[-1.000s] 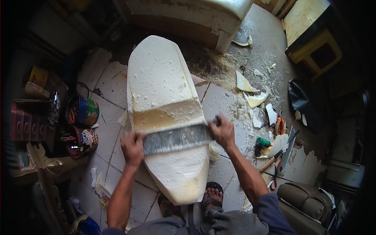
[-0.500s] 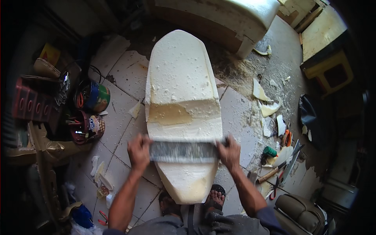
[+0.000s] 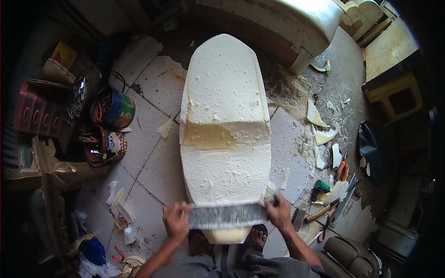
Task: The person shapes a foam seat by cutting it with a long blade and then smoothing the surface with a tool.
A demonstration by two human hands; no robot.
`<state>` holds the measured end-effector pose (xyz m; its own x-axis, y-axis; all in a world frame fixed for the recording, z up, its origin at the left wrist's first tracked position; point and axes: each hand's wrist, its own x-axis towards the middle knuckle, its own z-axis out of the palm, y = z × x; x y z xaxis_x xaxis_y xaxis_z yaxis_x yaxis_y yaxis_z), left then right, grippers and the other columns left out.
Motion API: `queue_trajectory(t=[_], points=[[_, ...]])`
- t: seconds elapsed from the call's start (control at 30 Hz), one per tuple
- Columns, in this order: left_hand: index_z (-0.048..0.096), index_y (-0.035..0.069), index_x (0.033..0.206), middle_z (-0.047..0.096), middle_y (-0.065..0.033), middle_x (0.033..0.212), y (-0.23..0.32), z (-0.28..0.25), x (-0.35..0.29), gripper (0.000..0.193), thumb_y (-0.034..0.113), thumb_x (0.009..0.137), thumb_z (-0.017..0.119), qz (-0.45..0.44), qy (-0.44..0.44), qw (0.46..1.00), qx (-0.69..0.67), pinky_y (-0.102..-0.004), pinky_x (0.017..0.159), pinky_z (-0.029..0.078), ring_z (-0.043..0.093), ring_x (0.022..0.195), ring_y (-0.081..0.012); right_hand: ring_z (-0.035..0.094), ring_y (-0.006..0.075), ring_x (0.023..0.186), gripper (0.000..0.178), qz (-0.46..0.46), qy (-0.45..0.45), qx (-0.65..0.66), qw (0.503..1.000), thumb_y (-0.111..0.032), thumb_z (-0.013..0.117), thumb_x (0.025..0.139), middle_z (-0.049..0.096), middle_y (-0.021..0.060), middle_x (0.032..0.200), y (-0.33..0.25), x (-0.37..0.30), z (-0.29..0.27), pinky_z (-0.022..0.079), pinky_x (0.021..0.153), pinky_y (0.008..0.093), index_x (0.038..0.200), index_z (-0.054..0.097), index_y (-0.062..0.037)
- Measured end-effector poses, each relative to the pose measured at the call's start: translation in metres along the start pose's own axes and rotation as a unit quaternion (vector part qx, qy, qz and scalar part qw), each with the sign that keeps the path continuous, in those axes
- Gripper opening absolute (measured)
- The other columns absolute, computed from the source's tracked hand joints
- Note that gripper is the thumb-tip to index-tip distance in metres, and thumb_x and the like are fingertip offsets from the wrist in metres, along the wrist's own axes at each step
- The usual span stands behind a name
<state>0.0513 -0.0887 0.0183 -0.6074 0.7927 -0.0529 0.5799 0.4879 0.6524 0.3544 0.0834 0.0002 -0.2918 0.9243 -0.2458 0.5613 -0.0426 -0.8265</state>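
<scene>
A long cream foam seat pad [image 3: 226,173] lies lengthwise before me, rounded at its far end and tapered toward my feet. White crumbs cover its top, and a yellower band crosses its middle. Across the near part stretches a dark grey strip of sandpaper [image 3: 228,216], dusted white. My left hand [image 3: 177,221] pinches its left end, and my right hand [image 3: 279,214] grips the right end. Both hands are closed, just outside the foam's edges. The strip hides part of the foam beneath it.
At left stand a blue-green can of tools [image 3: 121,111], a dark red tub [image 3: 104,146] and a red drawer box [image 3: 39,109]. Foam scraps [image 3: 326,135], a green spool [image 3: 321,186], scissors [image 3: 327,224] and a saw blade [image 3: 345,201] lie at right. A large pale padded piece [image 3: 296,23] is beyond.
Both hands have drawn the sandpaper strip toward me, from the foam's lower middle to near its tapered end. The whole view has shifted slightly, so the foam sits farther right.
</scene>
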Motion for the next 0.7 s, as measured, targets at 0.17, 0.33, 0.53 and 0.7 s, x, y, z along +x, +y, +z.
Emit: queue_trajectory(t=[0.17, 0.33, 0.53, 0.7], points=[[0.069, 0.011, 0.082, 0.076, -0.0062, 0.081, 0.0, 0.007, 0.062, 0.012, 0.003, 0.089, 0.074, 0.066, 0.027, 0.997, -0.032, -0.0385, 0.079, 0.041, 0.065, 0.067, -0.023, 0.069, 0.0197, 0.066, 0.037, 0.011, 0.007, -0.067, 0.998, -0.031, 0.082, 0.086, 0.073, 0.0192, 0.076, -0.018, 0.041, -0.004, 0.056, 0.062, 0.0367, 0.097, 0.068, 0.0015], [0.063, 0.008, 0.085, 0.076, -0.007, 0.085, 0.028, 0.02, 0.161, 0.011, 0.002, 0.091, 0.07, 0.058, 0.041, 0.994, -0.084, -0.0374, 0.081, 0.042, 0.071, 0.078, -0.0238, 0.056, 0.0171, 0.055, 0.037, -0.052, 0.069, -0.002, 0.996, -0.028, 0.079, 0.091, 0.062, 0.014, 0.062, -0.051, 0.139, 0.004, 0.048, 0.051, 0.0385, 0.087, 0.06, 0.0037], [0.07, 0.01, 0.085, 0.075, -0.0034, 0.078, 0.002, -0.004, -0.006, 0.013, -0.001, 0.084, 0.078, -0.053, -0.017, 0.994, -0.089, -0.0353, 0.084, 0.041, 0.066, 0.07, -0.0162, 0.075, 0.0219, 0.075, 0.043, 0.067, -0.04, -0.044, 0.996, -0.028, 0.082, 0.086, 0.076, 0.0186, 0.088, -0.001, -0.018, -0.013, 0.058, 0.072, 0.0378, 0.119, 0.071, -0.0023], [0.069, 0.005, 0.086, 0.074, -0.0064, 0.079, 0.027, 0.009, 0.156, 0.006, 0.003, 0.091, 0.071, 0.021, 0.005, 0.999, -0.044, -0.0294, 0.06, 0.045, 0.065, 0.064, -0.0154, 0.068, 0.0213, 0.061, 0.037, -0.053, 0.059, -0.071, 0.994, -0.031, 0.081, 0.087, 0.068, 0.0198, 0.07, -0.044, 0.15, -0.004, 0.053, 0.056, 0.0392, 0.091, 0.063, 0.0009]])
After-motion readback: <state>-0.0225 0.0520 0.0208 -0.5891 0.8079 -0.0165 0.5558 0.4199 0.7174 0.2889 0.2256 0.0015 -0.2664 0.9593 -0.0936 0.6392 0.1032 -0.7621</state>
